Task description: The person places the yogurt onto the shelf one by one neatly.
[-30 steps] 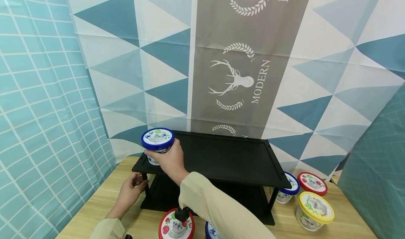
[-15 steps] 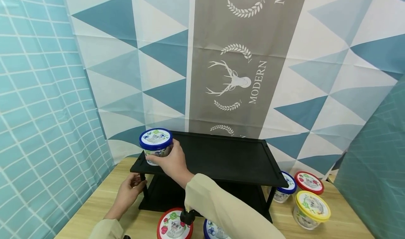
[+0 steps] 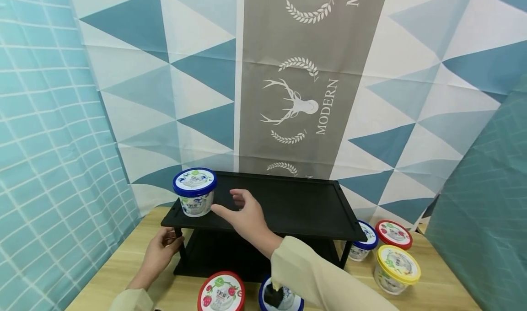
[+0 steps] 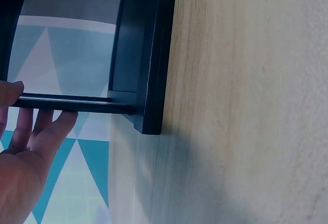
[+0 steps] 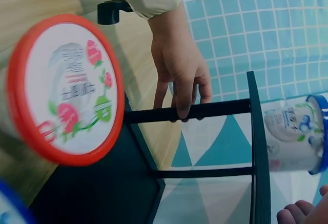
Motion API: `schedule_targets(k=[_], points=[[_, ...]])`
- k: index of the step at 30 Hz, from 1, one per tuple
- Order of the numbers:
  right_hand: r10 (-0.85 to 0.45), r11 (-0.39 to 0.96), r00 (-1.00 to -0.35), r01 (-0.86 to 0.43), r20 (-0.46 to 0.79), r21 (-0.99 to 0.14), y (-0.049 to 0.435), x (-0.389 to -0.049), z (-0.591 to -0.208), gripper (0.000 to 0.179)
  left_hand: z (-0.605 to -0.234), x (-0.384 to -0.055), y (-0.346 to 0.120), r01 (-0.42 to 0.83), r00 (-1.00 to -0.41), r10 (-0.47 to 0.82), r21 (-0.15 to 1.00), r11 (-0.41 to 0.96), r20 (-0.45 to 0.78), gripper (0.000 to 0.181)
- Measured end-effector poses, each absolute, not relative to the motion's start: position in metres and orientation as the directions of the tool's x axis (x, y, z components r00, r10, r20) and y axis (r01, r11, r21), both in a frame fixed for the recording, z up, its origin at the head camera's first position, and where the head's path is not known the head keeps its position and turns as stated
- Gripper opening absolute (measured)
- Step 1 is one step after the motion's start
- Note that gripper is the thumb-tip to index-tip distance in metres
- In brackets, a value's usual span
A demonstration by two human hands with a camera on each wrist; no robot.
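A blue-lidded tub [image 3: 195,193] with blueberry pictures stands upright on the left end of the black two-tier rack [image 3: 284,206]. Just to its right is my right hand [image 3: 247,215], thumb and fingers spread apart and holding nothing; in the head view the thumb tip is very close to the tub, and I cannot tell if they touch. My left hand [image 3: 158,251] holds the rack's front left post [image 4: 72,103] between thumb and fingertips. In the right wrist view the same tub [image 5: 292,134] sits beyond the top shelf, with a few fingers of the right hand at the lower corner.
In front of the rack are a red-lidded tub [image 3: 221,292] and another blue-lidded tub [image 3: 294,302], partly behind the right sleeve. Right of the rack stand blue-lidded [image 3: 364,238], red-lidded [image 3: 394,234] and yellow-lidded [image 3: 397,267] tubs on the wooden table [image 3: 111,279]. Patterned cloths hang behind.
My right hand has let go of the blue-lidded tub and drawn back to the right. The tub stays on the top shelf. My left hand keeps its hold on the post.
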State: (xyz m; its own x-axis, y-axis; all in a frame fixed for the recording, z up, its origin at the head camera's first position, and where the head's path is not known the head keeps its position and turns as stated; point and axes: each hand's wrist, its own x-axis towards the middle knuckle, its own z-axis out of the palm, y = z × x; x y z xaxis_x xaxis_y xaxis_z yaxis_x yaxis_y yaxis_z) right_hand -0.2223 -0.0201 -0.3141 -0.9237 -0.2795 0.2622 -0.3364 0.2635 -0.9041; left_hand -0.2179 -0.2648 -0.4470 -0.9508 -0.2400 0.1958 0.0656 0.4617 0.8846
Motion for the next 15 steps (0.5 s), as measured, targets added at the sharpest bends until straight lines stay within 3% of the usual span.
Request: schedule_targets(k=[6,15], points=[[-0.275,0.252,-0.913,-0.370,0.300,-0.894,0.018,-0.213,-0.316,0.049,-0.447,-0.218,-0.267,0.046,-0.956,-0.233,0.877,0.479,0.177,0.037],[-0.211,0.226,-0.941,-0.311,0.265,-0.923,0.078,-0.197,-0.322,0.048,-0.449,-0.222,-0.267,0.051,-0.953,-0.234,0.862,0.504,0.193,0.035]])
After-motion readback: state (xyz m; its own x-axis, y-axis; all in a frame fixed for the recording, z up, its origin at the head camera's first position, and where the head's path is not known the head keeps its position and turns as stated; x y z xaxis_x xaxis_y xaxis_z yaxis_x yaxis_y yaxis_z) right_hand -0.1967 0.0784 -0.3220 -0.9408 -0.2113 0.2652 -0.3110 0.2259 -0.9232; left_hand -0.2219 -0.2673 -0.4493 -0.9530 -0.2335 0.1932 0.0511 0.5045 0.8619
